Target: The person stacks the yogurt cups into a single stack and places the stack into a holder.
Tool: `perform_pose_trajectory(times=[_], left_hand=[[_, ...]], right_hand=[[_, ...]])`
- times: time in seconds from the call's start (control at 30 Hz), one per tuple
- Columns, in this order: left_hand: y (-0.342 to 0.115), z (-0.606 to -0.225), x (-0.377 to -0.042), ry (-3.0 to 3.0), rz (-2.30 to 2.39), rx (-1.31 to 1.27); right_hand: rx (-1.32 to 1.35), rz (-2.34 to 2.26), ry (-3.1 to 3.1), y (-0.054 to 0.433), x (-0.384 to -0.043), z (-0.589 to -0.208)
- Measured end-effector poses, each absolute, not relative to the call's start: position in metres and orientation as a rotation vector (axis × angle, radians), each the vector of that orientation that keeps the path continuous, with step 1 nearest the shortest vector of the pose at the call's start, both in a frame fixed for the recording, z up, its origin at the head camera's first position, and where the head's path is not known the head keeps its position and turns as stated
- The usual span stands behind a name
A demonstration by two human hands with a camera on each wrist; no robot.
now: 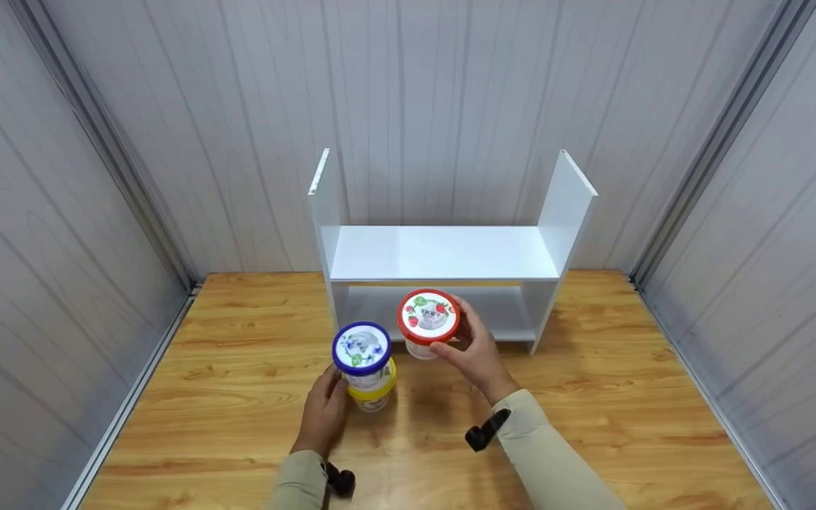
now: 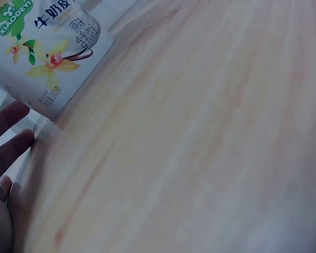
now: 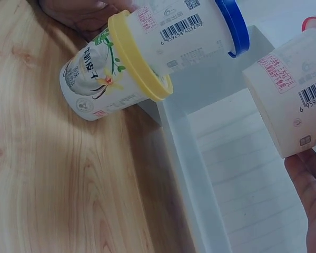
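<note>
In the head view, my right hand (image 1: 477,353) grips a red-lidded tub (image 1: 428,316) with strawberries on its lid, held up in front of the shelf. A blue-lidded tub (image 1: 363,347) stands on top of a yellow-lidded tub (image 1: 371,400), which rests on the table. Beside this stack is my left hand (image 1: 324,409), its fingers extended along the stack's left side. The left wrist view has those fingers (image 2: 10,150) fairly straight near the base of the yellow-lidded tub (image 2: 47,58). In the right wrist view, fingertips (image 3: 305,168) support the red-lidded tub (image 3: 292,89) low down.
A white two-level shelf (image 1: 443,253) with upright side panels stands at the back of the wooden table (image 1: 252,397), just behind the tubs. Pale panel walls (image 1: 436,106) enclose the table at the back and both sides.
</note>
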State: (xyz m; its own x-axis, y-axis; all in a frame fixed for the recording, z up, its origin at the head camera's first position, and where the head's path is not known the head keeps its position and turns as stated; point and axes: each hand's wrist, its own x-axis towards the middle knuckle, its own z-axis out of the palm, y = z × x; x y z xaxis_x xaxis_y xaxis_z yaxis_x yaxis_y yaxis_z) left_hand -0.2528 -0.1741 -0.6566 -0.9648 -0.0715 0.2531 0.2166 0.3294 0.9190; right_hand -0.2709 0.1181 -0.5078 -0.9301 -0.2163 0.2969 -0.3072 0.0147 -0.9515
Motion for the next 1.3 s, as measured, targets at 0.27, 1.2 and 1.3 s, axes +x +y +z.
perform_pose_trajectory(times=[0.27,1.2,1.3], left_hand=[[-0.173,-0.655,-0.252,-2.351,-1.678,-0.133],[-0.174,-0.655,-0.252,-2.369,-1.686,-0.094],[-0.174,-0.654,-0.252,-2.371,-1.691,-0.091]], right_hand=[[0.544,2.070,-2.216,0.118,-0.282,-0.517],[0.540,1.969,-2.279,0.107,-0.284,-0.503],[0.547,1.947,-2.277,0.105,-0.284,-0.501]])
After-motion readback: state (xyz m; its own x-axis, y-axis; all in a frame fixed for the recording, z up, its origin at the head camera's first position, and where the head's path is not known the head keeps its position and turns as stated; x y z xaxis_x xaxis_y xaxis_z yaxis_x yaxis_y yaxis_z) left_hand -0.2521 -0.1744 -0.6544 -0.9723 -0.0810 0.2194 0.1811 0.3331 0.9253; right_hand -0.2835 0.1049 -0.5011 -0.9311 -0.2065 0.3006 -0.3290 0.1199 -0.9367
